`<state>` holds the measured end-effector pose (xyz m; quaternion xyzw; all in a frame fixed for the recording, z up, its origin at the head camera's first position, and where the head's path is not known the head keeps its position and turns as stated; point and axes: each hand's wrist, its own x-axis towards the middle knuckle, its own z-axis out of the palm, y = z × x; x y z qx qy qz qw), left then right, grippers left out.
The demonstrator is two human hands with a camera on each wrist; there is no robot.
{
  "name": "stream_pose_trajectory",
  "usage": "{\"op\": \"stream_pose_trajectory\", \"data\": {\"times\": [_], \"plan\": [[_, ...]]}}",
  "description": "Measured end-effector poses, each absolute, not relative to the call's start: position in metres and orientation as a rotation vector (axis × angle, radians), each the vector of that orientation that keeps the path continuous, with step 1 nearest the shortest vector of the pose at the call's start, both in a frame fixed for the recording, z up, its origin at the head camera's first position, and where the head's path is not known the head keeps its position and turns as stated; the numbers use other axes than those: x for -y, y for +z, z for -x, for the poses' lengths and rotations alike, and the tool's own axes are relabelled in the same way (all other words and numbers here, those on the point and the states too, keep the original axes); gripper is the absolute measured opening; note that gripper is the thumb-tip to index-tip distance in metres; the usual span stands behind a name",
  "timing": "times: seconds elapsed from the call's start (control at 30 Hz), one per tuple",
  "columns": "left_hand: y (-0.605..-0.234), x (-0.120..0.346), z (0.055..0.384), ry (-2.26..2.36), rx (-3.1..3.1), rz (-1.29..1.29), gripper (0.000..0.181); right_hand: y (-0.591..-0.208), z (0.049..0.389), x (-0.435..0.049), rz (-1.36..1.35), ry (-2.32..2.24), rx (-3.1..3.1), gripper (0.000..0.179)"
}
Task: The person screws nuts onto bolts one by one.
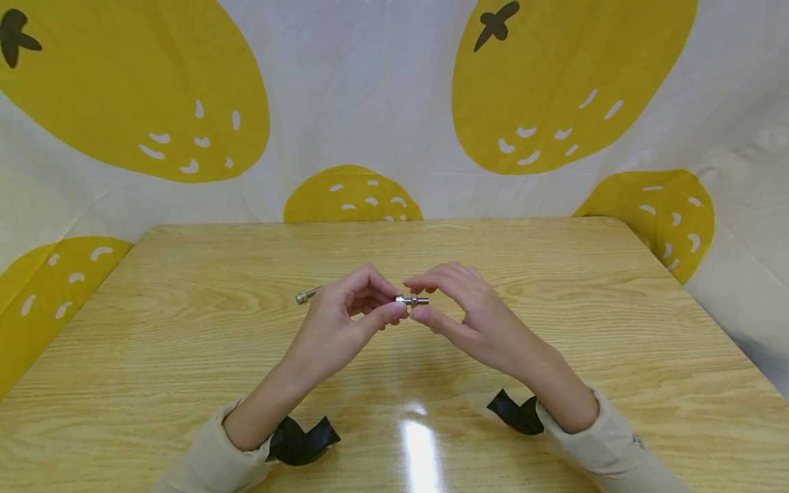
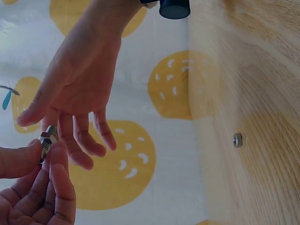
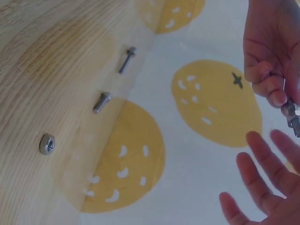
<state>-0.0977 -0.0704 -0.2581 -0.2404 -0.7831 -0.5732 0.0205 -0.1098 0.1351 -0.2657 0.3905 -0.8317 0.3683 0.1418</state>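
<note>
My left hand [image 1: 337,327] pinches a silver bolt [image 1: 424,301] at its head between thumb and fingers, a little above the table. The bolt lies level, its threaded end pointing right. A hex nut [image 1: 414,300] sits partway along the shaft; the left wrist view also shows this nut [image 2: 45,136] on the thread. Around the bolt's free end, my right hand [image 1: 481,311] has its thumb and fingers spread, with a small gap to the nut. In the right wrist view its fingers [image 3: 262,180] are extended and hold nothing.
On the wooden table [image 1: 185,356] lie a long bolt [image 3: 126,60], a shorter bolt [image 3: 101,102] and a loose nut [image 3: 47,144]. Behind the table hangs a white cloth [image 1: 357,89] with yellow fruit prints. Black straps [image 1: 305,441] stick out at both cuffs.
</note>
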Motion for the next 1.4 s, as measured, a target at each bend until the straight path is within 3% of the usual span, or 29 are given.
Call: {"op": "stream_pose_trajectory", "data": {"times": [0.17,0.4,0.9,1.07,1.23,1.4], "plan": [[-0.2586,0.0707,0.0978,-1.762,2.43,0.749,0.01,-0.265,0.1097,-0.1342,-1.174,1.089,2.323,0.039],[-0.2586,0.071,0.0979,-1.777,2.419,0.758,0.01,-0.2657,0.1121,-0.132,-1.259,1.102,2.192,0.026],[-0.2595,0.0696,0.0976,-1.786,2.421,0.757,0.011,-0.2685,0.1116,-0.1304,-1.169,1.062,2.286,0.006],[-0.2604,0.0698,0.0978,-1.78,2.422,0.757,0.01,-0.2695,0.1101,-0.1297,-1.12,1.045,2.376,0.015],[-0.2601,0.0706,0.0975,-1.772,2.438,0.737,0.01,-0.2676,0.1075,-0.1301,-1.131,1.087,2.394,0.04],[-0.2595,0.0709,0.0977,-1.782,2.441,0.73,0.01,-0.2692,0.1118,-0.1297,-1.236,1.1,2.228,0.034]]}}
